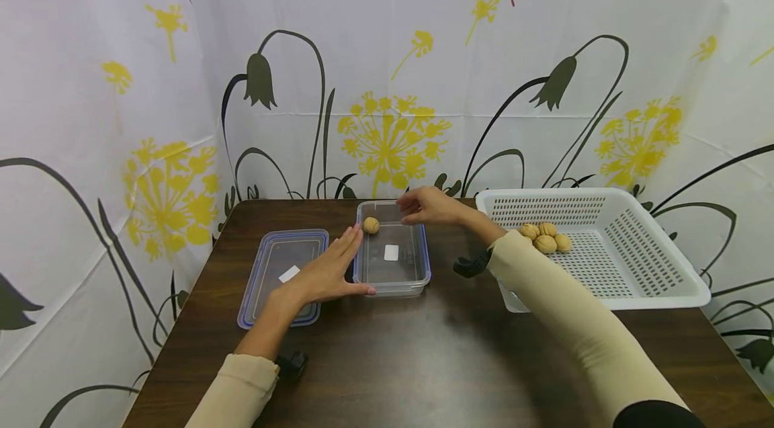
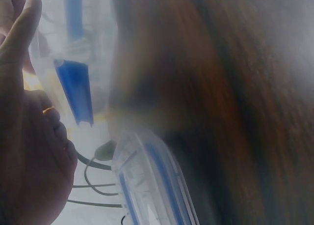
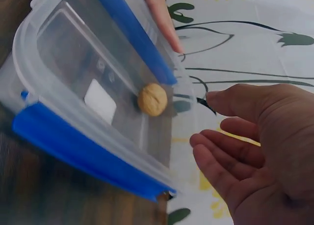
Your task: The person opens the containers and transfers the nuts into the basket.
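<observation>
A clear plastic food container (image 1: 396,271) with blue side clips stands at the table's middle, a white label on its bottom. One walnut (image 3: 152,99) lies in its far left corner. My left hand (image 1: 326,270) is spread along the container's left side, fingertips by the far left edge, thumb at the near left corner. Over the far right corner hovers my right hand (image 1: 431,206), its fingers loosely bent and nothing between them, as the right wrist view (image 3: 260,146) confirms.
To the left lies a blue-rimmed lid or second container (image 1: 281,250) with a white label. At the right stands a white perforated basket (image 1: 635,267) with several walnuts (image 1: 545,244) in its left part. A flowered curtain (image 1: 387,45) hangs behind the table (image 1: 387,361).
</observation>
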`<state>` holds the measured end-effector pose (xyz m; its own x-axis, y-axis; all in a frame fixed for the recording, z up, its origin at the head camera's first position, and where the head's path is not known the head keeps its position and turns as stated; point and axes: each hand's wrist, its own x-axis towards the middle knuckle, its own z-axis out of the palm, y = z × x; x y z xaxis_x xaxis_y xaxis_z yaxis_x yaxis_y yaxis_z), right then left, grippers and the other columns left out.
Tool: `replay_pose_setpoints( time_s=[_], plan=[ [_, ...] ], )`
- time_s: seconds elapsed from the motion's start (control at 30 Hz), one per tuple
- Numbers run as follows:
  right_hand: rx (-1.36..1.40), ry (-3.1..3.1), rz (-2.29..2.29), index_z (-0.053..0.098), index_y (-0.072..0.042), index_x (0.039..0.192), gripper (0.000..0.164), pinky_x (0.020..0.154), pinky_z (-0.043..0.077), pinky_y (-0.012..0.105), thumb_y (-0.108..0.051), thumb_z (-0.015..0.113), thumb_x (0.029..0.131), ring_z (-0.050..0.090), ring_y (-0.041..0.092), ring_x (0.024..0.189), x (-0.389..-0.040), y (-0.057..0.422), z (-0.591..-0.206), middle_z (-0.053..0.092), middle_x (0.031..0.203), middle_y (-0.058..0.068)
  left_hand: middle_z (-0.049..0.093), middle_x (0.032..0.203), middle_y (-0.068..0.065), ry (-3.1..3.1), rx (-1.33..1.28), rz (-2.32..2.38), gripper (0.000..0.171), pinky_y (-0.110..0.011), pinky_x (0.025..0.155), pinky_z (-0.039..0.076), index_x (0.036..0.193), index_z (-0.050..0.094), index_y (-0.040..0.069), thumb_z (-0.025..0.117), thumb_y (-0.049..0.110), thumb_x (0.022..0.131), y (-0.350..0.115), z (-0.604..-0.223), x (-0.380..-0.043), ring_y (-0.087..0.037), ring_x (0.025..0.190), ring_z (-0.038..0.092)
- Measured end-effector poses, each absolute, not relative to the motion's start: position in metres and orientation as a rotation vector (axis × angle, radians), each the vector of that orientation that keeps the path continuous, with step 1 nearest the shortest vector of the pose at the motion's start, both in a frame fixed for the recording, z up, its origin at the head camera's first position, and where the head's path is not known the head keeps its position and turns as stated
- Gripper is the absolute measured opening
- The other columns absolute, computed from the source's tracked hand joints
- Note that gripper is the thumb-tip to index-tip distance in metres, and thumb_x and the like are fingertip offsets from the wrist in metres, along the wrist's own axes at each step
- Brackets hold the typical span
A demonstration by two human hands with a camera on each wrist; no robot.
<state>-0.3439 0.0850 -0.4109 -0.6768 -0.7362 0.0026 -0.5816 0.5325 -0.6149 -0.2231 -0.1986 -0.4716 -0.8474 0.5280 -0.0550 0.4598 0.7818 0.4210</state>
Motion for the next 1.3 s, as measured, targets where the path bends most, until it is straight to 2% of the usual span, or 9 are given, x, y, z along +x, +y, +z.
replay_pose_setpoints(
  time_s=[0.37, 0.6, 0.97, 1.3],
  plan=[
    [-1.040, 2.479, -0.833, 0.058, 0.013, 0.142, 0.051, 0.103, 0.058, 0.034, -0.011, 0.073, 0.100, 0.070, 0.033, 0.123, -0.346, 0.053, -0.441, 0.068, 0.136, 0.026, -0.002, 0.178, -0.017, 2.806, 0.802, 0.596, 0.124, -0.059, 0.131, 0.013, 0.168, 0.007, -0.002, 0.076, 0.065, 0.090, -0.199, -0.473, -0.224, -0.036, 0.164, 0.002],
    [-1.016, 2.471, -0.846, 0.056, 0.016, 0.142, 0.052, 0.105, 0.057, 0.036, -0.007, 0.072, 0.099, 0.070, 0.036, 0.123, -0.345, 0.039, -0.454, 0.067, 0.135, 0.028, -0.001, 0.178, -0.018, 2.809, 0.822, 0.582, 0.123, -0.059, 0.130, 0.014, 0.168, 0.006, -0.002, 0.075, 0.064, 0.090, -0.199, -0.475, -0.223, -0.038, 0.164, 0.003],
    [-0.980, 2.543, -0.816, 0.055, 0.012, 0.145, 0.059, 0.109, 0.054, 0.039, -0.010, 0.077, 0.095, 0.069, 0.033, 0.126, -0.350, 0.026, -0.459, 0.066, 0.140, 0.024, 0.002, 0.178, -0.019, 2.826, 0.815, 0.576, 0.124, -0.060, 0.130, 0.015, 0.168, 0.009, -0.004, 0.076, 0.064, 0.089, -0.199, -0.473, -0.225, -0.039, 0.164, 0.005],
    [-0.966, 2.500, -0.821, 0.058, 0.009, 0.144, 0.057, 0.108, 0.055, 0.036, 0.000, 0.078, 0.092, 0.069, 0.033, 0.126, -0.350, 0.019, -0.466, 0.067, 0.140, 0.022, 0.000, 0.178, -0.017, 2.825, 0.808, 0.571, 0.124, -0.058, 0.131, 0.014, 0.168, 0.008, -0.002, 0.076, 0.065, 0.089, -0.199, -0.474, -0.223, -0.038, 0.164, 0.005]
  ],
)
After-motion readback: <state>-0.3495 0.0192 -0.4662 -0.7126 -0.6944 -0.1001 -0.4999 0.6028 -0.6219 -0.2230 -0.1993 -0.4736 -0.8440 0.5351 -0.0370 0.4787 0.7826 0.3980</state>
